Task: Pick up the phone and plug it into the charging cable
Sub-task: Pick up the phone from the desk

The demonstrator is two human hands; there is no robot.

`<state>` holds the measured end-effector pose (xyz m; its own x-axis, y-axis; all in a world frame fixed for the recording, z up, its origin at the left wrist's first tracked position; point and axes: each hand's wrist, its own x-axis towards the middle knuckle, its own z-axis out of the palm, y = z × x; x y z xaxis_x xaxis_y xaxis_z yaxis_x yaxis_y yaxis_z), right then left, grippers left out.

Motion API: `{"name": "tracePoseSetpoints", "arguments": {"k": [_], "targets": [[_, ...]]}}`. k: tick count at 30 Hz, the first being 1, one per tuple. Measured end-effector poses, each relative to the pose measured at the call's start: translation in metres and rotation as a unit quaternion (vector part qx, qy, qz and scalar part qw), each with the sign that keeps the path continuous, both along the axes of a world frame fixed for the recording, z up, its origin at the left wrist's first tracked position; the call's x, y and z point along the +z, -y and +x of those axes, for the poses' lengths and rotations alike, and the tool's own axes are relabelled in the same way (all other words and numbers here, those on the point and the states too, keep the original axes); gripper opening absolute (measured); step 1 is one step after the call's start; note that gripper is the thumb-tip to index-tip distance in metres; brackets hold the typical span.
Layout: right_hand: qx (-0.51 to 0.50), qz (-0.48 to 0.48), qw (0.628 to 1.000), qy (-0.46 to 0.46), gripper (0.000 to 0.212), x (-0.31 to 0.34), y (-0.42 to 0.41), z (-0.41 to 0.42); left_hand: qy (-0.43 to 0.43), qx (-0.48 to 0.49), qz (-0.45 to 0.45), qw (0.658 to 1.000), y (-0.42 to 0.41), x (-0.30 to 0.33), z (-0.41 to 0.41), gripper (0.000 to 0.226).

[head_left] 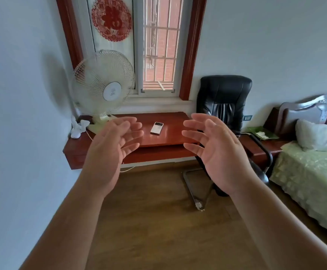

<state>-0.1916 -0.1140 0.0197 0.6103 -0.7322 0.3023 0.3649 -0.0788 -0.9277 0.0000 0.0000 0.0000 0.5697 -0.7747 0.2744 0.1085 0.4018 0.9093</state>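
Note:
A white phone (pixel 157 128) lies flat near the middle of the reddish wooden desk (pixel 170 121) under the window. A white bundle (pixel 78 128), perhaps the charger and cable, sits at the desk's left end, and a thin pale cord (pixel 89 135) runs from there down the desk's front. My left hand (pixel 110 151) and my right hand (pixel 217 151) are raised in front of me, palms facing each other, fingers spread, holding nothing. Both hands are well short of the desk, and the phone shows in the gap between them.
A white table fan (pixel 105 88) stands on the desk's left part. A black office chair (pixel 223 100) sits to the right of the desk, its metal base (pixel 195 190) on the wooden floor. A bed (pixel 310 172) and a nightstand (pixel 263 147) fill the right side.

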Motion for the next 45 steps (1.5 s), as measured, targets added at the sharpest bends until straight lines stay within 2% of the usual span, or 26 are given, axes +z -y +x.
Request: {"name": "tracePoseSetpoints", "arguments": {"k": [7, 10, 17, 20, 23, 33, 41, 45], "targets": [[0.003, 0.013, 1.000, -0.010, 0.030, -0.018, 0.085, 0.033, 0.023, 0.033, 0.050, 0.998, 0.076, -0.008, 0.030, 0.027], [0.010, 0.010, 1.000, -0.019, 0.028, -0.023, 0.136, 0.042, 0.022, 0.053, 0.076, 0.995, 0.130, -0.013, 0.038, 0.022], [0.001, 0.040, 0.999, -0.001, 0.025, -0.024, 0.261, 0.050, 0.021, 0.032, 0.104, 0.994, 0.259, -0.015, 0.050, 0.024], [-0.002, 0.048, 0.999, -0.001, 0.025, -0.028, 0.303, 0.057, -0.010, 0.006, 0.084, 0.996, 0.293, -0.018, 0.055, 0.020], [0.004, 0.063, 0.998, -0.003, 0.026, -0.036, 0.333, 0.073, -0.071, -0.051, 0.050, 0.995, 0.313, -0.017, 0.069, 0.025], [0.018, 0.079, 0.995, -0.051, 0.026, -0.075, 0.416, 0.161, -0.080, 0.006, 0.090, 0.993, 0.396, -0.062, 0.151, 0.022], [-0.017, 0.095, 0.989, -0.110, 0.027, -0.103, 0.484, 0.263, -0.079, 0.003, 0.180, 0.981, 0.488, -0.115, 0.245, 0.024], [-0.039, 0.108, 0.985, -0.132, 0.026, -0.119, 0.511, 0.301, -0.060, -0.044, 0.220, 0.973, 0.522, -0.139, 0.283, 0.024]]}}
